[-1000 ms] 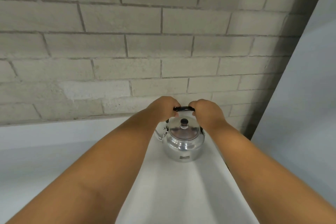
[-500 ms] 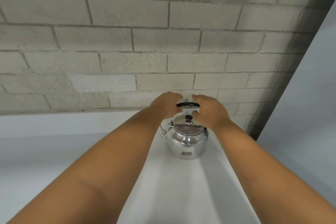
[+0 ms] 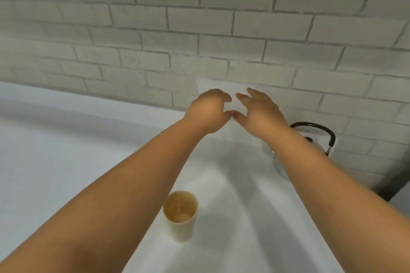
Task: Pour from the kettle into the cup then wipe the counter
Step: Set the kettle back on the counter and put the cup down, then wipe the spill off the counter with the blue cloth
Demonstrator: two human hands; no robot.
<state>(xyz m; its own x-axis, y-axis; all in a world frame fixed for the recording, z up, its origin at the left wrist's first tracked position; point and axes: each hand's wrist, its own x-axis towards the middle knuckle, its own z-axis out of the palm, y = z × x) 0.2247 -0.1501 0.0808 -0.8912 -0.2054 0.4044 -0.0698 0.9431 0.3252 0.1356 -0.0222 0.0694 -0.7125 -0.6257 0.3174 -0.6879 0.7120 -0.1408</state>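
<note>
Kettle first: the shiny metal kettle (image 3: 319, 139) with its black arched handle stands at the far right corner of the white counter (image 3: 66, 162), close against the grey painted brick wall (image 3: 199, 29), and I see only its handle, part of the lid and a sliver of its body, because my right forearm crosses in front of it. From the head view, both bare arms reach forward over the counter toward the wall. My left hand (image 3: 207, 113) hangs above the far edge of the surface with its fingers curled loosely inward, open and gripping nothing. My right hand (image 3: 259, 111) is just beside it, fingers (image 3: 243, 97) spread and slightly bent, also holding nothing; the thumbs of the two hands nearly meet, and I cannot tell whether they touch. Between and behind the hands there is a pale, blurred patch against the wall that I cannot make out. Neither hand is on the kettle, which sits well to the right of them. Nearer to me, about midway across the surface and between my forearms, a cream-coloured cylindrical cup (image 3: 180, 215) stands upright, with pale amber liquid visible inside it. The whole view is somewhat blurred.
</note>
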